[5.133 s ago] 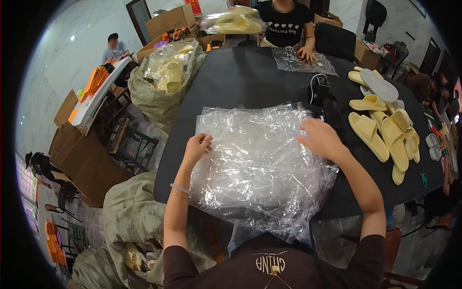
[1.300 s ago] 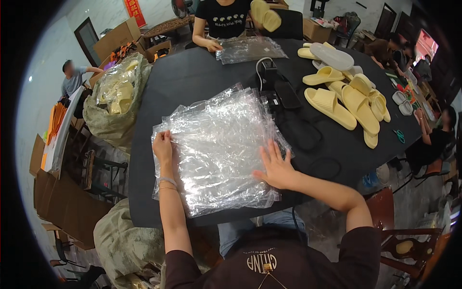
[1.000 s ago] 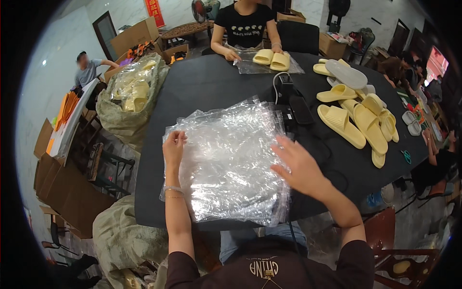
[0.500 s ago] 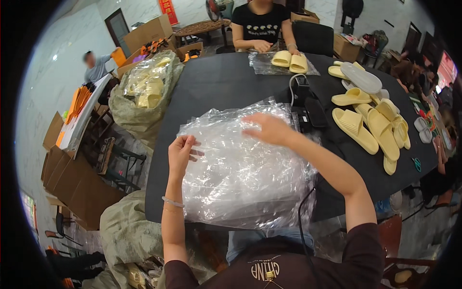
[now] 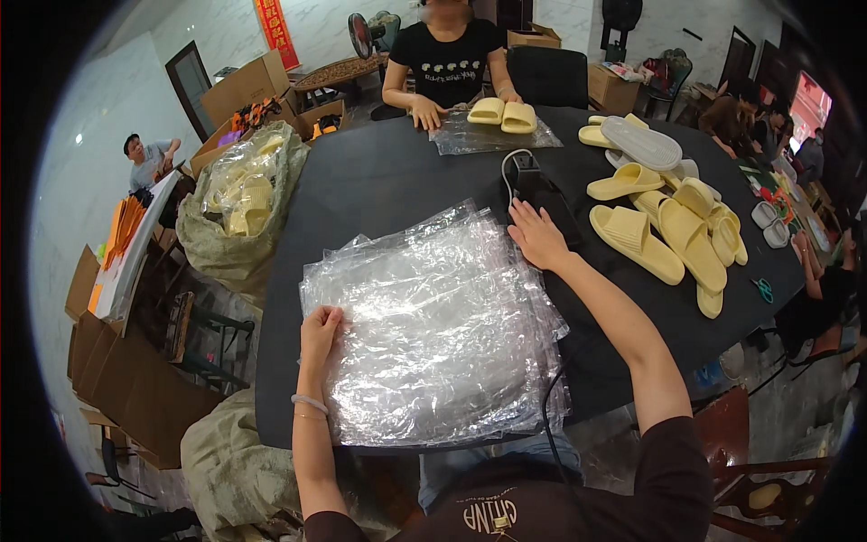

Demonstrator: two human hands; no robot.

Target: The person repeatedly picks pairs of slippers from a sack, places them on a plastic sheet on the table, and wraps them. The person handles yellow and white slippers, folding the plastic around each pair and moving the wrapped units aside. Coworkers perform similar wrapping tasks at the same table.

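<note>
A black bench (image 5: 379, 176) fills the middle, a woven sack (image 5: 237, 246) at its ten o'clock side. On its near part lies a stack of clear plastic bags (image 5: 433, 334). The right arm stretches forward, right hand (image 5: 539, 237) flat and wide at the stack's one-thirty corner; the left hand (image 5: 320, 329) curls at its nine o'clock edge, whether gripping I cannot tell. Yellow and grey slippers (image 5: 632, 237) heap at two, a black device (image 5: 558, 200) at one, green scissors (image 5: 765, 290) at three. Pale lettering (image 5: 488, 517) marks the dark shirt (image 5: 587, 515).

Co-worker's head (image 5: 447, 13) + lower-L sack (image 5: 237, 461) — partly out of frame, top/btm resp.
</note>
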